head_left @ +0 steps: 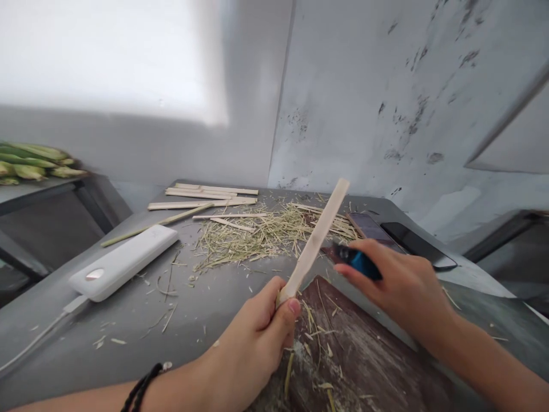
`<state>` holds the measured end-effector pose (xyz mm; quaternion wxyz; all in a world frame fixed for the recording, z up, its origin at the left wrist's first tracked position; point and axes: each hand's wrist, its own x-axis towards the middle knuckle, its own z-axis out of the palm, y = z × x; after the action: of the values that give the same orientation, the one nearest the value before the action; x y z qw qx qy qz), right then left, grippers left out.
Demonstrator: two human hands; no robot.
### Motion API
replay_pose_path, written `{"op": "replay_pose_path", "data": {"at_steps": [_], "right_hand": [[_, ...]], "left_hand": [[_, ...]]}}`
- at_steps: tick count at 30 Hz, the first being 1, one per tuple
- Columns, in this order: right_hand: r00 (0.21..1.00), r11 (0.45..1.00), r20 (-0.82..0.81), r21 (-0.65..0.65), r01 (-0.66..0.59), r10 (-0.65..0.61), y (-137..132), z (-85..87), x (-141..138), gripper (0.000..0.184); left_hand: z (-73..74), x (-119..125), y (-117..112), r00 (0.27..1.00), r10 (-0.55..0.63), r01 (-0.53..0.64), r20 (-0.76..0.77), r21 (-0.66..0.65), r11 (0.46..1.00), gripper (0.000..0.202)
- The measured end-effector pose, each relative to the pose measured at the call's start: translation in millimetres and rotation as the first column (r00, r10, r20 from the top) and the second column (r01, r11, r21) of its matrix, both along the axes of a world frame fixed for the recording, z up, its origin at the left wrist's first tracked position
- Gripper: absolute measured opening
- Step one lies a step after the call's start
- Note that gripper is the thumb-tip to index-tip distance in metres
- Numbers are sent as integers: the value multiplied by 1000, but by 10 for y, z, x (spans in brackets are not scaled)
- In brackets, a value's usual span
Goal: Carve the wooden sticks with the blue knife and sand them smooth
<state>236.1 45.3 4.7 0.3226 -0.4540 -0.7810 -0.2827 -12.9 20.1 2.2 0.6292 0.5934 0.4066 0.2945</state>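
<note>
Too blurred for legibility: blue tool [361, 262]

Shows pale cream on the strip [318, 230] with a darker band; blue and black on the tool [362, 264]; straw-green on the shavings [257, 237]; plain grey on the desk [214, 306]. Reads streaky dark brown on the board [369, 366], black-flecked pale grey on the wall [343, 103].

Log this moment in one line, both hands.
left hand: grips pale strip | right hand: holds blue-and-black tool | gray table: shavings pile, white device
</note>
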Motion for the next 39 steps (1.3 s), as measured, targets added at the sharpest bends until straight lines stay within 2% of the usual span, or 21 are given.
{"op": "replay_pose_path", "data": {"at_steps": [3,5,9,16,20,22,24,26,28,31,36,39], "right_hand": [[987,982,70,-131,-135,145,-38,-57,-119,39],[975,967,96,-178,-181,200,-61,-100,-210,40],[979,972,107,-177,-155,176,-77,-139,-276,41],[982,997,173,-3,-75,74,-84,-112,-283,39],[975,994,223,106,-22,-2,-66,9,-150,36],[977,966,162,239,99,-140,-49,93,-16,34],[962,907,64,356,227,-266,-30,139,90,32],[978,953,67,248,173,-195,-13,114,106,31],[997,996,72,85,28,-34,-2,31,24,32],[989,989,60,-73,-129,133,-6,-93,-172,36],[982,971,43,-165,-174,184,-54,-127,-324,37],[986,976,46,-157,-150,159,-66,-132,-330,38]], "left_hand": [[6,11,-1,1000,12,-12,27,-13,1000,37],[3,14,1,1000,5,-4,25,-26,1000,37],[-15,5,11,1000,-4,4,-18,-14,1000,37],[-4,-6,28,1000,-25,24,-15,-32,999,39],[-16,-14,26,999,-38,37,-16,-75,997,39],[-31,-20,21,999,-33,33,9,-100,994,39],[-44,-22,19,999,-23,26,26,-106,994,38],[-51,-17,19,1000,-20,21,16,-81,996,39],[-53,-10,19,1000,-16,16,6,-55,998,39],[-58,-6,15,999,-18,21,34,-77,997,38],[-100,-8,18,1000,-13,15,28,-50,999,38],[-117,-11,28,1000,-12,12,28,-17,1000,40]]}}
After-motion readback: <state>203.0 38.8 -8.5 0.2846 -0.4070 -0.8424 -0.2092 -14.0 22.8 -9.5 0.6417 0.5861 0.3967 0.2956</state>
